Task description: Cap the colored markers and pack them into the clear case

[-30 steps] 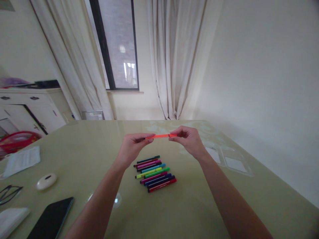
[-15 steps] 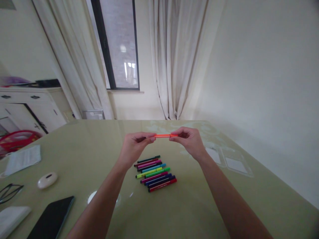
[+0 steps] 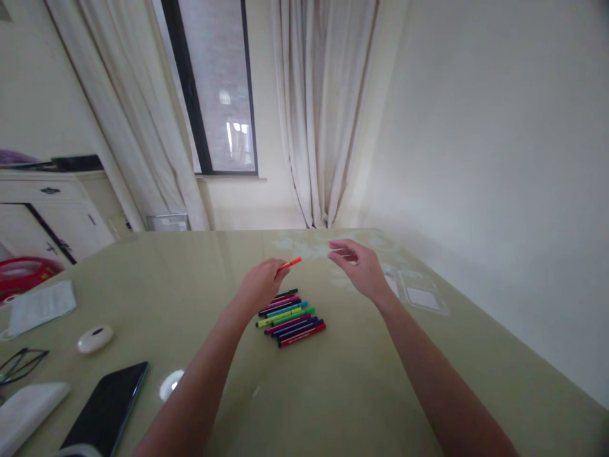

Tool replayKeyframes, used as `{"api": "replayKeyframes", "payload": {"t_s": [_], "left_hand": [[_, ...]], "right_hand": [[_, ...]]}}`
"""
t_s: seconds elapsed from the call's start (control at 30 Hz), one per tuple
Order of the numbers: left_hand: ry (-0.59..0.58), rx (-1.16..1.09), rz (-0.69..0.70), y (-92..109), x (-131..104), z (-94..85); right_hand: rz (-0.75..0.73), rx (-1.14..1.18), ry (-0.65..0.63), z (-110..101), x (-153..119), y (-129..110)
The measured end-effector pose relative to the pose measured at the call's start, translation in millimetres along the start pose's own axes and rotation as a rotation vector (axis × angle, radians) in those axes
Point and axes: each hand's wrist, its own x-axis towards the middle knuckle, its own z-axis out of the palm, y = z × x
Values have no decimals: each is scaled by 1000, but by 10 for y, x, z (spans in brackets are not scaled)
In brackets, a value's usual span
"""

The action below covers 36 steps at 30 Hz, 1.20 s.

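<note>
Head view: one left hand (image 3: 261, 282), closed in a grip on an orange pen (image 3: 294, 261); pen held above the table (image 3: 366, 387), its bright end jutting past the fingers toward the right and tilted slightly upward. One right hand (image 3: 364, 270), released, thumb and fingers parted, raised to the right of the pen's tip and apart from it. One set of slim pens, lying side by side on the table below the hands, roughly parallel, assorted colours: a yellow pen (image 3: 280, 317) near the middle, a green pen (image 3: 295, 316) next to it, a red pen (image 3: 304, 334) nearest the wearer; far left portion of the set hidden behind the left hand. One flat clear tray (image 3: 422, 298) with white panels, beyond the right wrist. Left side of table: one black phone (image 3: 107, 403); one white oval object (image 3: 95, 339) with a dark spot; one white block (image 3: 31, 412), cut off by the frame edge; one pale sheet (image 3: 42, 308), farther back, near a red basket (image 3: 26, 273).
</note>
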Motion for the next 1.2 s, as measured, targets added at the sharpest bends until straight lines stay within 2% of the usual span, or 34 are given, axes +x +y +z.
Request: {"api": "replayKeyframes", "payload": {"t_s": [0.07, 0.1, 0.17, 0.27, 0.4, 0.53, 0.7, 0.8, 0.9, 1.03, 1.2], "left_hand": [[-26, 37, -48, -125, -29, 151], [-36, 56, -72, -182, -51, 227], [-48, 92, -109, -279, -99, 370], [-70, 118, -145, -384, -141, 550], [-113, 102, -174, -467, -126, 674], [-136, 93, -183, -424, -179, 688], [-137, 138, -177, -115, -445, 783], [-169, 158, -131, 96, -568, 862], [-145, 163, -127, 215, -590, 878], [-127, 183, -98, 187, -510, 835], [-172, 152, -150, -59, -364, 782]], "right_hand": [[16, -246, 65, -115, -173, 273], [11, -405, 55, -166, -288, 420], [11, -625, -49, -250, -544, 708], [53, -756, -121, -343, -856, 1054], [166, -765, -126, -425, -962, 1275], [229, -764, -142, -461, -928, 1344], [293, -895, -68, -536, -953, 1409], [373, -921, -123, -566, -961, 1393], [354, -847, -196, -525, -953, 1309], [294, -761, -233, -364, -944, 1144], [252, -705, -281, -161, -935, 969]]}}
